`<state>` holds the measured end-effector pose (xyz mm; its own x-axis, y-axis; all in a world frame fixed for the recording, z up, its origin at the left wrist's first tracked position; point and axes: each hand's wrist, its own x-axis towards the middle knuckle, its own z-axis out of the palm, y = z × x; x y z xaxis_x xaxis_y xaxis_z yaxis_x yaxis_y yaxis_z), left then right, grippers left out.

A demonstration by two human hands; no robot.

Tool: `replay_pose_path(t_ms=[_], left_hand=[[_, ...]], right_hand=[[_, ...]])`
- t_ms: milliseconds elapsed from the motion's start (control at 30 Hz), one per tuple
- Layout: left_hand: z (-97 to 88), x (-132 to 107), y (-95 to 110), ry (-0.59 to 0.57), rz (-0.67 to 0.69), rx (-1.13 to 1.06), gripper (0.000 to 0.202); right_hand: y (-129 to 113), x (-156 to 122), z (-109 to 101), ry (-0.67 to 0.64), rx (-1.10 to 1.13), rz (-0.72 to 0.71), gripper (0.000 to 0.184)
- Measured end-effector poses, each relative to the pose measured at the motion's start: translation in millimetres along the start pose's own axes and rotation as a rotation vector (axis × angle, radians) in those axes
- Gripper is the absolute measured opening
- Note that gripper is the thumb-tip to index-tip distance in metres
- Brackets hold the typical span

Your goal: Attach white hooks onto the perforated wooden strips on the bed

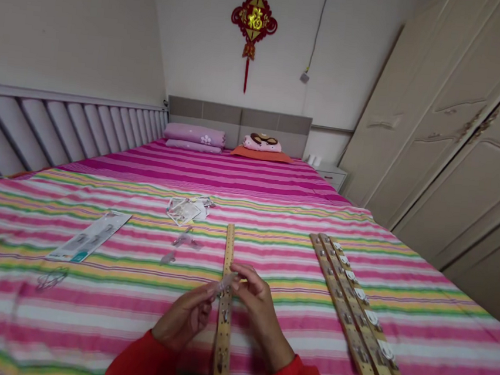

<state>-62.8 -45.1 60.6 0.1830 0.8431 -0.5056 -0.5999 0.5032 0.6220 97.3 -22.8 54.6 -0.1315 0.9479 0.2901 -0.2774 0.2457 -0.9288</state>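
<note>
My left hand (188,316) and my right hand (255,303) meet over a narrow wooden strip with holes (222,350). Between their fingertips is a small clear plastic packet (225,283), pinched from both sides; what it contains is too small to make out. Small metal pieces sit along the strip below my hands. Just beyond my left hand, several small clear packets (187,238) lie on the striped sheet, with another packet (168,257) a little nearer.
To the right lie wooden strips (347,303) bearing metal pieces and white round parts. A long blister card (90,236) and a tangle of thin wire (52,278) are at left. A pile of white-edged packets (189,209) lies farther back. Pillows (195,136) stand against the headboard.
</note>
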Motion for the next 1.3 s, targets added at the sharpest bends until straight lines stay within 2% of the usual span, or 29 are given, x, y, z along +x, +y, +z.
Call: replay_pose_path(t_ms=[100,167,300,400,500,633,700,867,1067,1300], left_hand=[[3.5,-2,8,0.081,0.117,0.179,0.035],[6.4,-3,14,0.113,0.161,0.235,0.042],[12.7,-5,23,0.113,0.197,0.262,0.044],[18.3,-4,28,0.074,0.182,0.282,0.038],[23.5,2,29,0.020,0.241,0.349,0.036],[24.3,21,25,0.068,0.397,0.478,0.042],[21.8,34,22,0.079,0.437,0.505,0.045],[16.9,61,19,0.113,0.507,0.526,0.043],[15.5,94,22,0.130,0.498,0.491,0.039],[3.2,125,14,0.170,0.493,0.511,0.033]], right_hand=[[-3,-4,4,-0.063,-0.239,-0.165,0.025],[-2,-6,8,-0.047,-0.322,-0.227,0.021],[2,-9,11,-0.004,-0.363,-0.263,0.013],[3,-9,9,0.008,-0.387,-0.268,0.010],[4,-3,7,0.093,-0.324,-0.173,0.009],[16,10,3,0.207,-0.040,0.086,0.019],[24,17,0,0.222,0.048,0.167,0.025],[38,33,-8,0.238,0.085,0.275,0.031],[55,56,-16,0.293,0.096,0.284,0.025],[86,68,-23,0.322,0.026,0.263,0.017]])
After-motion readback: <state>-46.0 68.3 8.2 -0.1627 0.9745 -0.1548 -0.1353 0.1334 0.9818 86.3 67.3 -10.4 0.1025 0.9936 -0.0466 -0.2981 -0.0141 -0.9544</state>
